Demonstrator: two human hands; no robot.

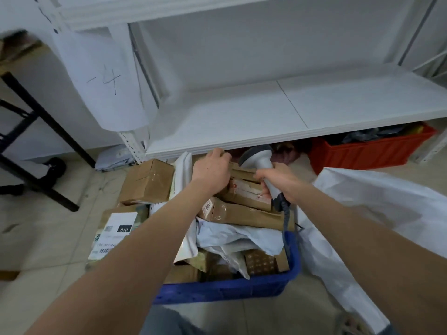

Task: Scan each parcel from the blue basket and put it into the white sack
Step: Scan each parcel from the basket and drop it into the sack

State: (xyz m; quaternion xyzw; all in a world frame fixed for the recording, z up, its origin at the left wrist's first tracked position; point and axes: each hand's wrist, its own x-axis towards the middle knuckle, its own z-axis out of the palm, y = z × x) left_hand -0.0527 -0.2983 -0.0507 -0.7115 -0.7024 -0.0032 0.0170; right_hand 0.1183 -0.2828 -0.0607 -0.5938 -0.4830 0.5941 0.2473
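Both arms reach forward over a blue basket [242, 287] standing on the tiled floor and heaped with parcels: brown cartons, grey and white plastic mailers. The right hand [281, 181] has its grip closed around the handle of a grey barcode scanner [260, 163], whose head points away toward the underside of a white shelf [266, 117]; the scanner's coiled cable [286, 226] drops down past the basket's right rim. The left hand [212, 169] lies on the far end of the pile, fingers curled over the edge of a long brown carton [244, 171] near the top; whether the grip actually clasps it or only rests there I cannot tell. Just below it lies another taped carton [242, 212] with a small label at its left end. The white sack [367, 226] sits open just right of the basket, touching its side. Left of the basket, more cartons rest on the floor, one bearing a white shipping label [113, 234]. A red crate [362, 153] stands under the shelf
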